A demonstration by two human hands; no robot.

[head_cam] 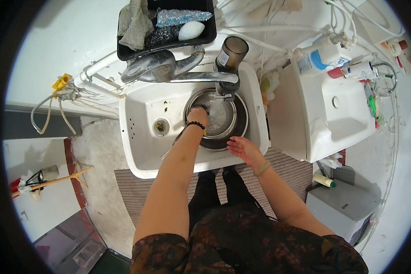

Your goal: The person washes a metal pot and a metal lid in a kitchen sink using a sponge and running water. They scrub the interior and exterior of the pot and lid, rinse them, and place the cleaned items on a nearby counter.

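My left hand [198,114] reaches into a round metal pan [222,114] in the white sink [144,150]. Its fingers are around something dark, partly hidden, perhaps a scrubber, near the pan's left inner wall. This pan sits inside a larger metal bowl [243,118]. A handle runs from the pans toward the lower left, partly under my left forearm. My right hand [244,150] is beside the lower right rim of the larger bowl, palm up with fingers apart, holding nothing. Above the pans hangs the end of a chrome faucet [205,77], with a dark spray head [228,85] attached.
A black tray [209,36] with cloths, scrubbers and a white oval object stands beyond the faucet. Food scraps lie by the drain [161,127]. To the right are a second white basin [342,126] holding bottles along its edge, and a grey bin [344,202].
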